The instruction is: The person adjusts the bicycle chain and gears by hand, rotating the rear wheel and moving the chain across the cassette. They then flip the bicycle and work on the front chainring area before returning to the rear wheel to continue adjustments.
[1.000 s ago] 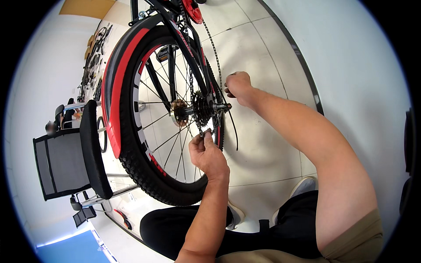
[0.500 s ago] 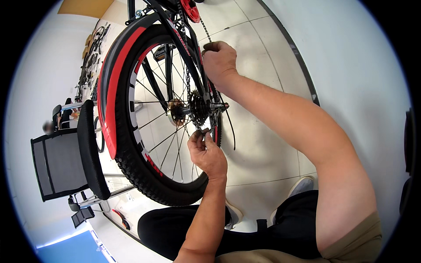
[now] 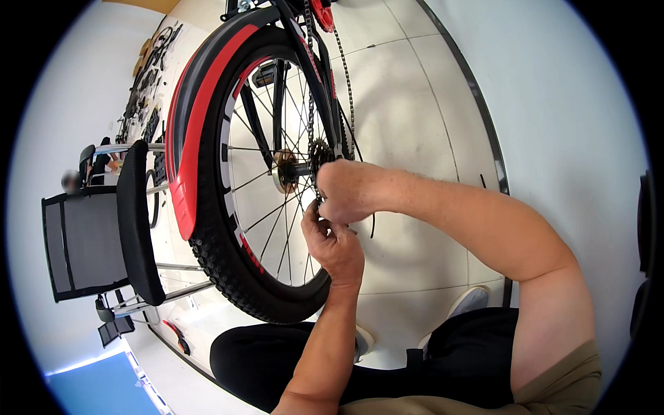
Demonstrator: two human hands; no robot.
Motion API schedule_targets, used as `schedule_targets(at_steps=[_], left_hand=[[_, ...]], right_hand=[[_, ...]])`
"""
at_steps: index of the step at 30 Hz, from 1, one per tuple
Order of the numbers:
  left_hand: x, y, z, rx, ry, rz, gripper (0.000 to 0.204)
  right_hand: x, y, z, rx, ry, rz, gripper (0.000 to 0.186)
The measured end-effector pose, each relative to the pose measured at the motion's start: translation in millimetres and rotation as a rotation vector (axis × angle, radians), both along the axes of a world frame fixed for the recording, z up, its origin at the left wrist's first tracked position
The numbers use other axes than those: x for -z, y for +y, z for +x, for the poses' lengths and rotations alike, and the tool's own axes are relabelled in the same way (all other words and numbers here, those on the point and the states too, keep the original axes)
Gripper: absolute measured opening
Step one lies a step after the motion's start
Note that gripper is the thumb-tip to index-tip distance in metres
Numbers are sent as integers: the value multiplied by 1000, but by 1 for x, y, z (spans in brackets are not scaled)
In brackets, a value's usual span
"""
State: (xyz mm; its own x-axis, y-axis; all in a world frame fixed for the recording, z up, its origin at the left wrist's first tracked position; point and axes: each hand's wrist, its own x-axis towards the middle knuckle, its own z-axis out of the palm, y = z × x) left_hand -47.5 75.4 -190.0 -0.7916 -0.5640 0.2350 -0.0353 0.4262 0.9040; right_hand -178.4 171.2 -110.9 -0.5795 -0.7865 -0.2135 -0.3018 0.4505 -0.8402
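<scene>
A bicycle's rear wheel (image 3: 211, 228), with a knobbly black tyre, stands before me. The cassette (image 3: 319, 153) sits at its hub, partly covered by my right hand. Just below the cassette, my left hand (image 3: 337, 250) is closed, thumb and fingers pinching the bicycle chain (image 3: 351, 104) near its lower part. Right above it, my right hand (image 3: 351, 192) is curled into a fist against the side of the cassette; whatever lies in those fingers is hidden. From the red chainring (image 3: 322, 14) the chain runs down in two strands. The rear derailleur area is mostly behind my hands.
A red and black mudguard (image 3: 185, 187) arches over the tyre. To the left is a black mesh chair (image 3: 86, 242) with metal tubes. Loose parts (image 3: 149, 83) lie on the floor at the far left. A pale wall (image 3: 553, 104) rises on the right.
My right hand has come down from the chain strand beside the frame to the cassette, close to my left hand. My left hand stays below the cassette, still pinching. The view has shifted slightly.
</scene>
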Motion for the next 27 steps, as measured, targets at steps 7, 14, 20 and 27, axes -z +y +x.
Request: schedule_targets(at_steps=[7,14,20,27], left_hand=[[10,-4,6,46,-67,-341,49],[0,7,15,-21,-3,-164,53],[-24,9,10,-71,-102,404,51],[-26,7,-8,-39,-17,464,47]], right_hand=[[69,-11,22,290,-38,-266,27],[67,-16,52,476,-139,-404,20],[73,-13,60,495,-184,-499,16],[85,-14,56,577,-147,-360,23]])
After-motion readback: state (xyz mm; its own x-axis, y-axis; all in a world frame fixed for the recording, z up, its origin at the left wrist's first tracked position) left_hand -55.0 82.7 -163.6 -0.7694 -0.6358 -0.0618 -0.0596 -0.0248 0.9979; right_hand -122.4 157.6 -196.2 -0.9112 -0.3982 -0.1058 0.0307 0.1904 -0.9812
